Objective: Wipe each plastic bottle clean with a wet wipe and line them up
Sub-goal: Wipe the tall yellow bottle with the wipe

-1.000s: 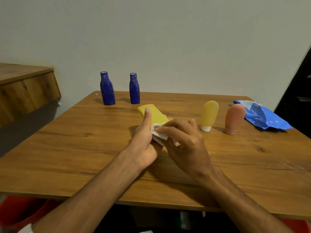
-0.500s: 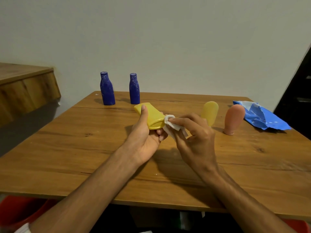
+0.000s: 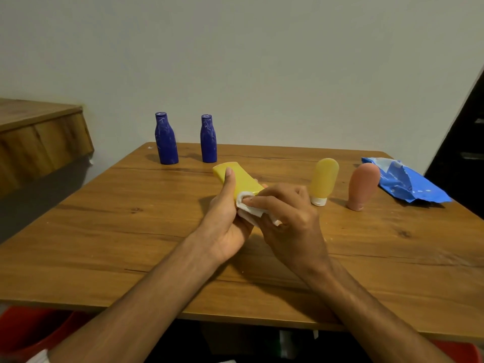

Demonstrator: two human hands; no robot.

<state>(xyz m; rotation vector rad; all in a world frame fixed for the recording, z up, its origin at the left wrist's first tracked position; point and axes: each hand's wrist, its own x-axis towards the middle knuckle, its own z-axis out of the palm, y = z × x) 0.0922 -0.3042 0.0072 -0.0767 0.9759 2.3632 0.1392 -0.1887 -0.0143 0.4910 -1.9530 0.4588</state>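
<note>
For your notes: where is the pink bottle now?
Head view: the pink bottle stands on the right, between the pale yellow bottle and the blue packet.

We worked in what looked like a plain home room: a wooden worktop (image 3: pixel 104 231) stood against a painted wall (image 3: pixel 262 61), with a wooden ledge (image 3: pixel 39 132) left of it.

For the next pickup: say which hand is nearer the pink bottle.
Right. The right hand, holding the wipe, is left of the pink bottle; the left hand, gripping the yellow bottle, farther left.
</note>
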